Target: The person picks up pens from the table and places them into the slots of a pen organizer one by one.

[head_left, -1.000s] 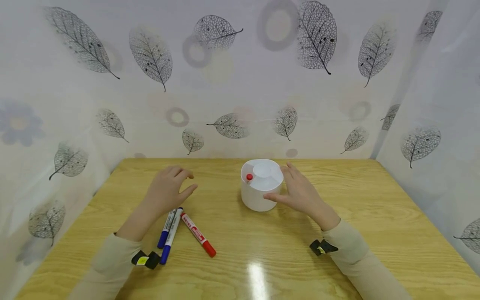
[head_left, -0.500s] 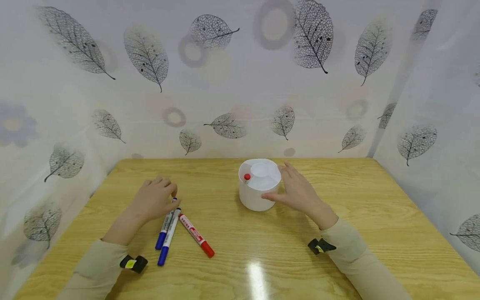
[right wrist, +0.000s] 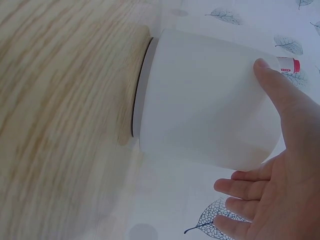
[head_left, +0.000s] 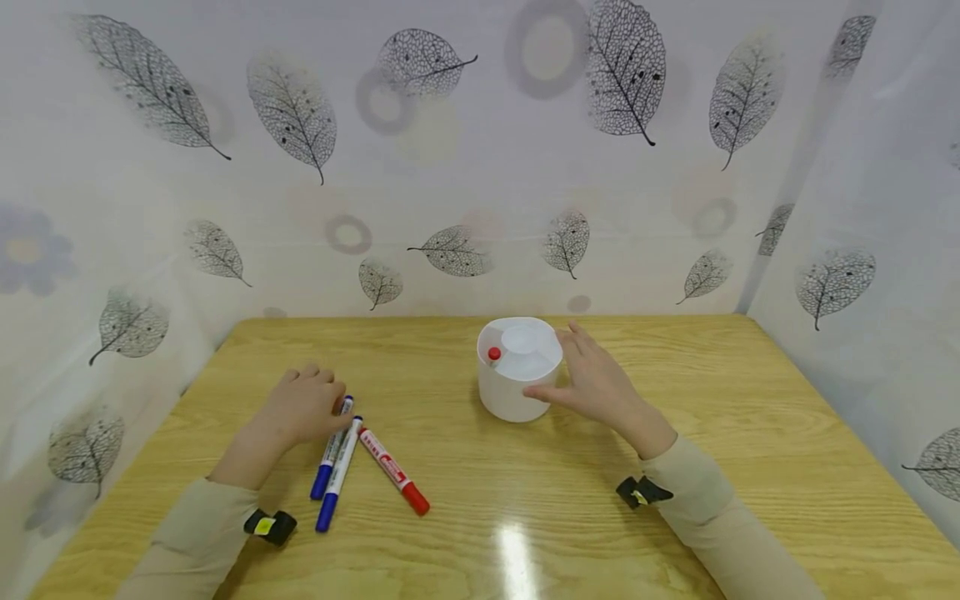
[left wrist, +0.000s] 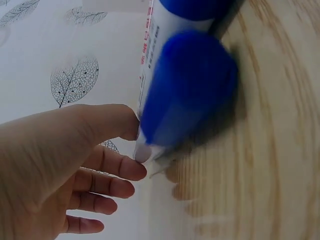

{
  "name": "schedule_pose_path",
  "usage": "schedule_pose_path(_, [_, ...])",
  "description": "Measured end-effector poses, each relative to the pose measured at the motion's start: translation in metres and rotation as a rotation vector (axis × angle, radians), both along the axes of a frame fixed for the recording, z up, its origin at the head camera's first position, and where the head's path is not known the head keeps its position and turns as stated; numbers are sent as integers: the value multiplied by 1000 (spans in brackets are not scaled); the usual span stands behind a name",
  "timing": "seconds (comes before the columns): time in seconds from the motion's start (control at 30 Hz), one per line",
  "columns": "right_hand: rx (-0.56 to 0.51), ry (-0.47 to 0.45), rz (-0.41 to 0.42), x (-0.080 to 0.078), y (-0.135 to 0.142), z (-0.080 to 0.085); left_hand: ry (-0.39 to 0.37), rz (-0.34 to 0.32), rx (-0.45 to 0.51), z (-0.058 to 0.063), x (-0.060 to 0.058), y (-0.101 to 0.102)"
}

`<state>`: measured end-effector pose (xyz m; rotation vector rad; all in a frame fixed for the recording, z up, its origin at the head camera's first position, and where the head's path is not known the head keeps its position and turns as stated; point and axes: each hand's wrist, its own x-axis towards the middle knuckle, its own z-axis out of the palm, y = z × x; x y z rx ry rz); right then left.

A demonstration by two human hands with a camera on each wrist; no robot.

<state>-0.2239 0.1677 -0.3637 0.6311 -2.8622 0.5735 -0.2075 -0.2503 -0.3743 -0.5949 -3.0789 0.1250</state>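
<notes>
A white round pen holder (head_left: 510, 398) stands upright on the table, with one red-ended marker (head_left: 494, 354) in its left compartment. My right hand (head_left: 600, 383) holds the holder's right side, thumb on the front wall and fingers round the back. Two blue-capped markers lie side by side at left. My left hand (head_left: 300, 408) is at the far end of the left blue marker (head_left: 330, 450), and in the left wrist view thumb and forefinger (left wrist: 135, 171) pinch its white end. The other blue marker (head_left: 341, 467) lies just right of it. Beyond it rests a red marker (head_left: 393, 471).
The wooden table (head_left: 585, 533) has a leaf-patterned white curtain (head_left: 465, 167) along its back and sides. Its back edge runs a little behind the pen holder.
My left hand has come down and left onto the far end of the left blue marker, and its thumb and forefinger have closed there. My right hand stays on the pen holder.
</notes>
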Motion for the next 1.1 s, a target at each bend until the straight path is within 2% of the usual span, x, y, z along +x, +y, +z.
schedule_pose_path(0.13, [3,6,6,1,0,1,-50,24,1,-1,1,1])
schedule_pose_path(0.37, [9,5,4,3,0,1,-46,20,12,-3,3,2])
schedule_pose_path(0.9, [13,7,3,5,1,1,87,-28,113,10,11,7])
schedule_pose_path(1.1, [37,13,5,6,1,2,146,-62,140,20,14,13])
